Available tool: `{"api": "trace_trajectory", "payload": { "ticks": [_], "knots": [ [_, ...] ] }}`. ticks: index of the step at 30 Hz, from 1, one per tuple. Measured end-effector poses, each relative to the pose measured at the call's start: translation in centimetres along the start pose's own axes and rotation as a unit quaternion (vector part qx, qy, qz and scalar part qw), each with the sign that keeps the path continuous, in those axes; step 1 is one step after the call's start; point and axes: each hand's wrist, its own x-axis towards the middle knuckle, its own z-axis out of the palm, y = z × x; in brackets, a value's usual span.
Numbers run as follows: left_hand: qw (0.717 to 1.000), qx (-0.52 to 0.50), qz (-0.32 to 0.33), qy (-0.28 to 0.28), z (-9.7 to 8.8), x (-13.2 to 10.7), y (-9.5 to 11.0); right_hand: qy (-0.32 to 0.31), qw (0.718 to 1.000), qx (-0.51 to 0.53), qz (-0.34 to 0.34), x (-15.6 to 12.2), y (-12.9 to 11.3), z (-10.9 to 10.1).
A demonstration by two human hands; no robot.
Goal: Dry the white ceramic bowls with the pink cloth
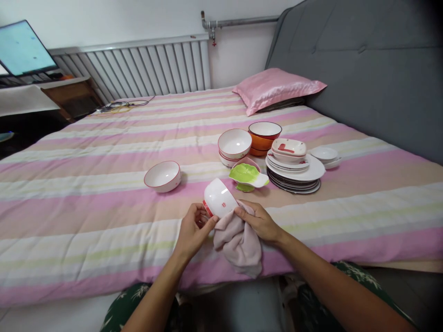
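A white bowl (218, 197) with a red band and a small red print is tilted on its side above the bed's front part. My left hand (194, 227) grips its lower left edge, thumb on the outside. On the bowl's right side, my right hand (259, 221) pinches a pale pink cloth (238, 240) against it; the cloth hangs down in folds. Just beyond the bowl stands a green leaf-shaped dish (246, 174). Another white bowl with a red rim (162, 176) sits alone to the left.
Behind are stacked red-rimmed bowls (235, 144) and orange bowls (265, 133). To their right rise stacked plates (313, 168) topped by a rectangular dish (289, 146), with small white dishes (324, 154) beside them. A pink pillow (275, 87) lies near the grey headboard (356, 60).
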Motion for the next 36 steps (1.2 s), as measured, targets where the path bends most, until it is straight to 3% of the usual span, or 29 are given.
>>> {"api": "trace_trajectory", "payload": {
  "ticks": [13,36],
  "knots": [
    [1.000,-0.019,-0.018,0.009,-0.3,0.3,-0.2,-0.051,0.997,0.049,0.033,0.2,0.3,-0.7],
    [1.000,-0.001,-0.021,0.010,-0.7,0.5,-0.6,0.022,0.998,-0.053,-0.004,0.7,2.0,-1.2]
  ]
}}
